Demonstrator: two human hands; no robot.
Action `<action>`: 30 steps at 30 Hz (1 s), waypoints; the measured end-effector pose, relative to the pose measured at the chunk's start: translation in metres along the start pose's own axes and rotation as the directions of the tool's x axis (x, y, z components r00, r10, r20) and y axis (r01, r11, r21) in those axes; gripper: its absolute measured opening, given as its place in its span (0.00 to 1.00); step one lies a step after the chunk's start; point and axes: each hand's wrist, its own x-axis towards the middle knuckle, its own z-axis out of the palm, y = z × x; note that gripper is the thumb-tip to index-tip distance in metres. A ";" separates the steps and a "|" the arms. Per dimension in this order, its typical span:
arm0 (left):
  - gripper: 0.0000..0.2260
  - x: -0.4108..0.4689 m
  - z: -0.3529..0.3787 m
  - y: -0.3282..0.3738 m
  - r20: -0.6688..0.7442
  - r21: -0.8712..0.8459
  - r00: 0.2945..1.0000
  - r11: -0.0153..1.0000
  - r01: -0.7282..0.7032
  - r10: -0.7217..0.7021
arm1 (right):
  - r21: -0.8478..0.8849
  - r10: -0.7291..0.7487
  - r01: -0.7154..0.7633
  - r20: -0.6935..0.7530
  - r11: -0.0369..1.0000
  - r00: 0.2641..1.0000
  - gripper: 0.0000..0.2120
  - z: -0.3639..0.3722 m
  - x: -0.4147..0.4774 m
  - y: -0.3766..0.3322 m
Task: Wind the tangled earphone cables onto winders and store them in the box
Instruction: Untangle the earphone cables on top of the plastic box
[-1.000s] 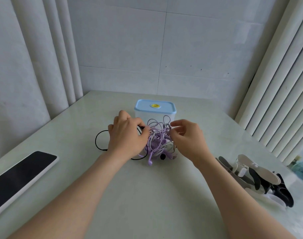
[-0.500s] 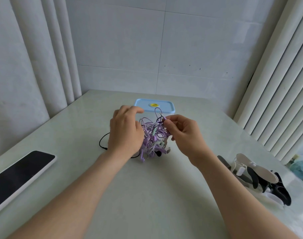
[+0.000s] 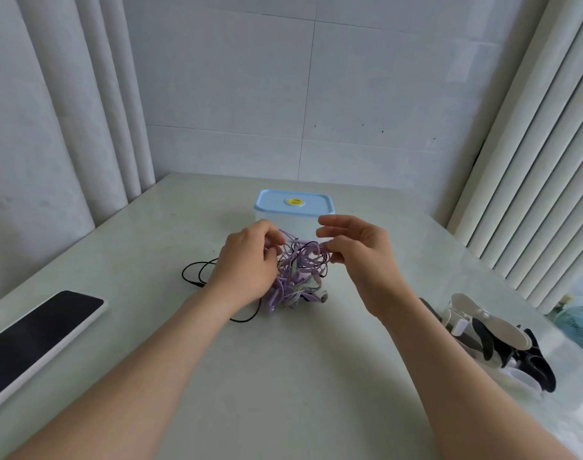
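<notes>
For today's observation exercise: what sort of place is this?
Probably a corner of a home or office: a pale table set against a tiled wall, pleated curtains at the sides, and a tablet lying on the table.

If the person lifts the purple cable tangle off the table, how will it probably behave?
Likely floppy: the purple cable tangle sags in loose loops between the left hand and right hand. Probably light, being only thin strands. It may drag the black cable, seemingly caught in it.

Cable tangle (image 3: 298, 277) before box (image 3: 293, 212), tablet (image 3: 34, 333) left, winders (image 3: 496, 328) right
</notes>
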 end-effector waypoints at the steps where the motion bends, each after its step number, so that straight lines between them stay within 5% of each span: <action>1: 0.09 -0.001 0.002 -0.002 -0.001 0.007 1.000 1.000 -0.004 0.004 | -0.035 0.011 -0.011 0.000 0.999 1.000 0.19 0.000 0.000 0.000; 6: 0.08 -0.001 0.006 0.000 -0.027 -0.009 1.000 1.000 -0.005 0.004 | -0.213 0.046 -0.028 0.082 0.977 0.996 0.12 0.002 -0.003 0.005; 12: 0.11 -0.007 0.009 0.013 -0.064 0.015 0.995 0.997 -0.079 0.080 | -0.213 -0.053 0.061 0.042 0.975 0.998 0.02 0.002 -0.002 0.005; 17: 0.15 -0.005 0.003 0.012 -0.088 -0.013 0.983 0.987 -0.163 0.161 | -0.077 -0.015 0.023 0.098 0.997 0.995 0.03 0.000 -0.003 0.000; 23: 0.04 -0.005 0.000 0.013 -0.114 0.153 0.981 0.979 -0.137 0.155 | -0.020 -0.049 0.051 0.059 0.999 0.997 0.07 0.002 -0.004 -0.001; 26: 0.08 -0.004 0.001 0.011 -0.115 0.273 0.960 0.938 -0.216 0.255 | -0.037 -0.036 0.038 0.054 0.999 0.998 0.08 0.005 -0.004 -0.002; 30: 0.09 -0.002 0.002 0.010 -0.141 0.148 0.940 0.946 -0.289 0.310 | 0.020 -0.037 0.036 0.040 0.999 0.999 0.08 0.005 -0.004 -0.003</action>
